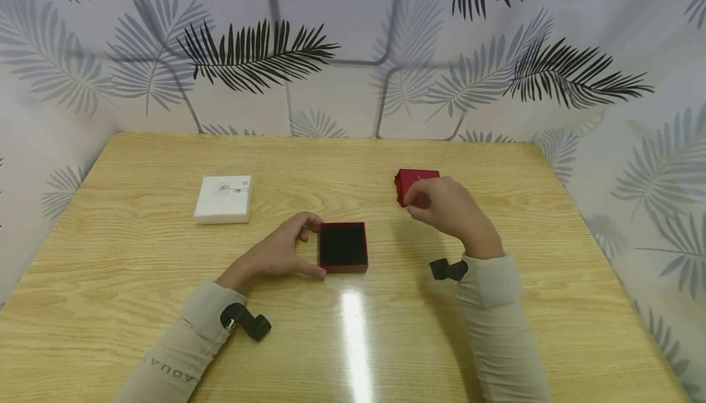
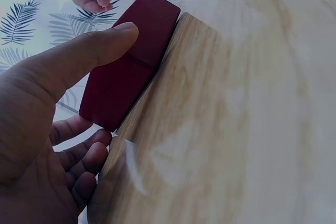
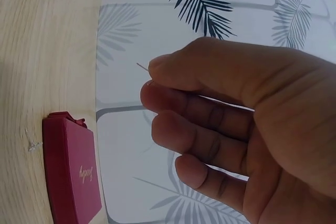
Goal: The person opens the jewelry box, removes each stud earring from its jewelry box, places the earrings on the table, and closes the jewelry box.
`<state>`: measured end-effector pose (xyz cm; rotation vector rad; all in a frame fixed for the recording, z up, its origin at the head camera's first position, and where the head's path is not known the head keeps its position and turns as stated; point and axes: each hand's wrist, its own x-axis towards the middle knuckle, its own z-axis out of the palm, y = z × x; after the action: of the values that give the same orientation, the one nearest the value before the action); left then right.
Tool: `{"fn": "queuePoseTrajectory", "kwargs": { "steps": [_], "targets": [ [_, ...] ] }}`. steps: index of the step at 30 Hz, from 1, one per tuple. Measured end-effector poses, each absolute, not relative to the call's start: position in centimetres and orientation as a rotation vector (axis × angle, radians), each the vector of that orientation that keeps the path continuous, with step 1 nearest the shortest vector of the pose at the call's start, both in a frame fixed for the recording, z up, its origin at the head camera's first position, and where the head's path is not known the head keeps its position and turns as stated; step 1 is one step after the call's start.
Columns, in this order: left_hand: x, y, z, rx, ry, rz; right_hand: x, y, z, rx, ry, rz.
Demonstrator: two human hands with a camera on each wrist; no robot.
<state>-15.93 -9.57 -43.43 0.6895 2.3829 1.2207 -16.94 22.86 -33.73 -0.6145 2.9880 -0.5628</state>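
An open red jewelry box base (image 1: 343, 247) with a black pad inside lies on the table. My left hand (image 1: 278, 248) holds its left end, thumb against the near wall in the left wrist view and a finger at the far corner. Above the red jewelry box lid (image 3: 79, 166), which has gold lettering and a ribbon bow, is my right hand (image 1: 449, 206). Its thumb and index finger pinch a tiny item, of which only a thin wire-like tip (image 3: 142, 66) shows. A small silvery piece (image 3: 32, 144) lies on the table beside the lid.
A white square box (image 1: 223, 199) with a flower print stands at the left of the wooden table (image 1: 298, 176). Leaf-patterned sheeting (image 1: 353, 84) rises behind the table's far edge.
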Motion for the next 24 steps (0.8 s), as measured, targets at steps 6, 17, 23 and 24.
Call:
{"fn": "queuePoseTrajectory", "kwargs": {
  "steps": [6,17,23,24],
  "targets": [
    [-15.9,-9.6,-43.5,0.697,2.386,1.221,-17.1,23.5,-33.8,-0.597,2.964,-0.594],
    [-16.0,-9.5,-43.5,0.683,2.382,1.229,-17.5,24.7,-34.5,-0.535,2.944,-0.573],
    [-15.9,-9.5,-43.4,0.686,2.382,1.228,-17.9,25.7,-35.3,-0.489,2.94,-0.546],
    [-15.9,-9.6,-43.4,0.686,2.383,1.228,-18.0,25.8,-35.3,-0.48,2.935,-0.556]
  ]
}}
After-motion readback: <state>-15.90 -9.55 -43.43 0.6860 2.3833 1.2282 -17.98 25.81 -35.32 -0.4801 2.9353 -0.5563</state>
